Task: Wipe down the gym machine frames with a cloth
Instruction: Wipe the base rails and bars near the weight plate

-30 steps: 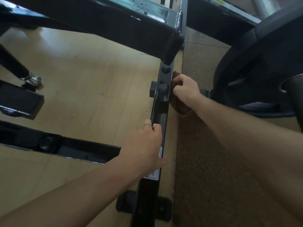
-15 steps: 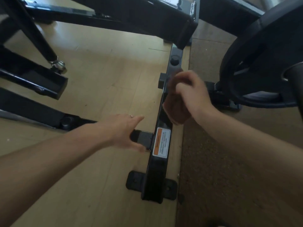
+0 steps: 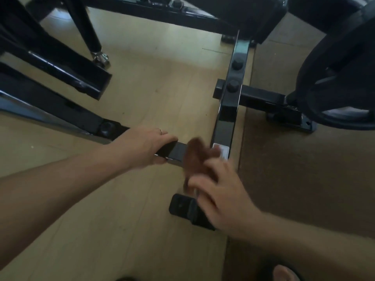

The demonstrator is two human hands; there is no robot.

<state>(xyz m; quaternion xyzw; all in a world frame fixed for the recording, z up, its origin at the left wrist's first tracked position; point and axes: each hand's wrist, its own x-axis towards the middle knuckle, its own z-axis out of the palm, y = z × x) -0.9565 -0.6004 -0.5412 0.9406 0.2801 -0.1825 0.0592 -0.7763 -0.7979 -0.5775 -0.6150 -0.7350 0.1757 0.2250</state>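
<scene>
Both forearms are showing bare, no sleeves reaching into view. Left hand (image 3: pixel 142 147) is wearing a thin plain ring (image 3: pixel 160 131) on one finger. Right hand (image 3: pixel 221 191) is appearing motion-blurred, nothing visibly worn on it. A bare toe (image 3: pixel 284 272) is showing at bottom edge inside what is looking like dark open footwear.

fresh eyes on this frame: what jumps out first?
First the blurred right hand at centre, holding a brown cloth against the black floor bar near its white label. Just to its left, the left hand grips a black crossbar that meets that bar. At the right edge a big black weight plate looms over the darker floor mat.
</scene>
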